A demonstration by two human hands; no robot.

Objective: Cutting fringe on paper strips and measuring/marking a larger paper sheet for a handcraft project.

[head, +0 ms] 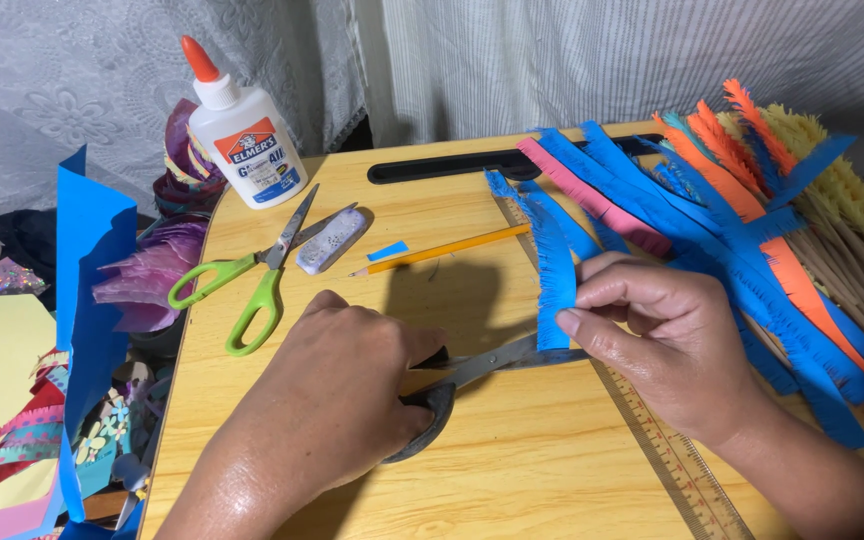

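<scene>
My left hand (342, 390) is closed around the dark handles of a pair of grey scissors (497, 362), low over the wooden table (512, 480). The blades point right and meet the bottom end of a blue fringed paper strip (553, 255). My right hand (667, 340) pinches that strip near its lower end between thumb and fingers. The strip runs up and away toward the back of the table.
Fringed blue, orange, pink and yellow strips (752, 200) are piled at the right. A clear ruler (667, 450), a yellow pencil (442, 250), green-handled scissors (252, 280), a small white case (330, 240) and a glue bottle (242, 130) lie around. Blue paper (92, 260) stands at the left.
</scene>
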